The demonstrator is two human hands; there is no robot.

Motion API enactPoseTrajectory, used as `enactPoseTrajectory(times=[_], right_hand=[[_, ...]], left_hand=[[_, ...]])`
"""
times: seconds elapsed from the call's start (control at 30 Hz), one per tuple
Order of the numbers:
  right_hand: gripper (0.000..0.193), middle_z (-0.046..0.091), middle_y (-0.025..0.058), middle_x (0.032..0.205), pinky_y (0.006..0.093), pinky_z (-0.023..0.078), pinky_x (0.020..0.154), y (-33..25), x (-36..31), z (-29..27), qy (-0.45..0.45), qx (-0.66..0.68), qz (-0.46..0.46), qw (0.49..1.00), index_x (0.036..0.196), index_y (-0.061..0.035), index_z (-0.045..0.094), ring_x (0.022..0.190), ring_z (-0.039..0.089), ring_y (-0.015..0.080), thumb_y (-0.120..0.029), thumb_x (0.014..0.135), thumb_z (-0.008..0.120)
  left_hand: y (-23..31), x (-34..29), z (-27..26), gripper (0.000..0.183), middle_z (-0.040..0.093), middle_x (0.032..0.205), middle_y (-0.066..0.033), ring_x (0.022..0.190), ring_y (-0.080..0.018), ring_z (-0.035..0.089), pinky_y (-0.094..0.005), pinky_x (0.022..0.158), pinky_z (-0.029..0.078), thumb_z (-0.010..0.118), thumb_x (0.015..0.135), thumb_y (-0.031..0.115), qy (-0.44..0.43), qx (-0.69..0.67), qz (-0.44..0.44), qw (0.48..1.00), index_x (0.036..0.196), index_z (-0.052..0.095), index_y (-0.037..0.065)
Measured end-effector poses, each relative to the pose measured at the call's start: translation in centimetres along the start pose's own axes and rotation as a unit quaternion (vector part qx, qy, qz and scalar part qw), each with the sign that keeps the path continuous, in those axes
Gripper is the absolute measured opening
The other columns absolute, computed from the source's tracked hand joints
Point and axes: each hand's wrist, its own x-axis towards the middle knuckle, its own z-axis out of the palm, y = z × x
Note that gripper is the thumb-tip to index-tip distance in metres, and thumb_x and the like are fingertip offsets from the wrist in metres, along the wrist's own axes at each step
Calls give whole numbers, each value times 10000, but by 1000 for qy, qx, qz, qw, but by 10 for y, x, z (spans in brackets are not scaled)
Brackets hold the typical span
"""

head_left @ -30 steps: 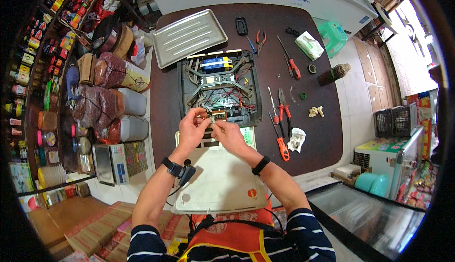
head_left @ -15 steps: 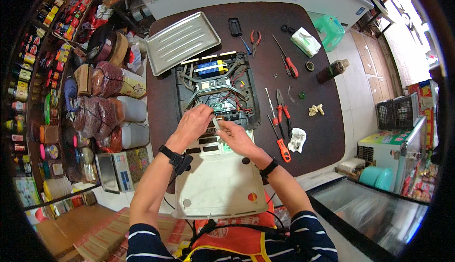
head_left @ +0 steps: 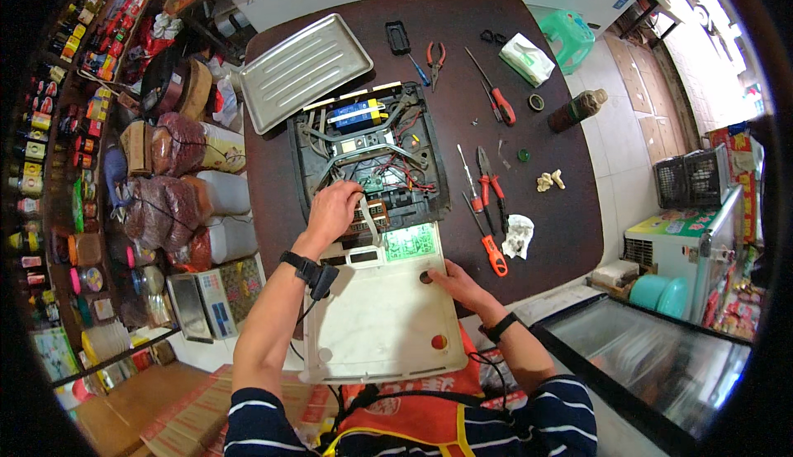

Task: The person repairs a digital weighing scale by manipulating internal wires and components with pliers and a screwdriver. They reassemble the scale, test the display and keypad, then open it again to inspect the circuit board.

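An opened electronic scale lies in front of me. Its dark base [head_left: 434, 178] shows wires, metal brackets and a blue-and-yellow battery [head_left: 355, 114]. The off-white housing [head_left: 380, 321], with a green-lit display panel [head_left: 410, 243], sits nearest me. My left hand [head_left: 333, 211] is closed over the base's near edge, pinching the upper end of a pale flat ribbon cable [head_left: 369, 224] that hangs toward the housing. Its fingertips are partly hidden. My right hand [head_left: 464, 288] grips the housing's right edge, thumb on top beside a dark round foot [head_left: 426, 277].
A metal weighing tray [head_left: 306, 73] lies at the far left of the brown table [head_left: 553, 234]. To the right are red-handled pliers [head_left: 490, 184], screwdrivers [head_left: 493, 254], a crumpled tissue [head_left: 518, 236], a tissue pack [head_left: 527, 59] and a dark bottle [head_left: 577, 111]. Shelves of jars line the left.
My right hand has left the ribbon cable and moved down and right to the housing's edge, uncovering the display panel. My left hand stays at the cable, shifted slightly left.
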Motion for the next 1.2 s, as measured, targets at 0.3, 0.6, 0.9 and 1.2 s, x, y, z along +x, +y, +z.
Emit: enactPoseTrajectory(times=[0.3,0.6,0.9,1.2], right_hand=[[389,702,38,1248,354,548,1014,-25,-24,10,-54,39,68,995,1478,5,631,1137,641,159,-160,1127,602],[340,689,16,1197,334,545,997,-66,-43,25,-67,0,14,998,1422,-5,644,1110,626,130,-173,1129,605],[359,694,30,1222,329,539,1004,-84,-35,19,-65,-3,-15,998,1435,4,627,1119,629,132,-169,1120,612],[371,705,39,1197,338,548,1003,-78,-28,22,-56,40,-17,998,1446,-3,619,1104,643,133,-174,1117,633]], left_hand=[[-2,14,-14,153,786,1061,-215,973,-428,749,-516,854,586,718,1028,126,-83,12,-6,996,1097,765,-3],[5,30,-18,162,784,1058,-217,1001,-435,745,-531,885,582,712,1024,136,-152,48,-33,987,1111,782,19],[1,56,-13,171,784,1069,-209,1046,-434,734,-532,906,579,731,978,155,-152,50,-27,987,1072,806,33],[1,49,-8,154,746,1070,-200,1042,-448,720,-553,904,569,722,1017,163,-154,76,16,985,1088,800,51]])
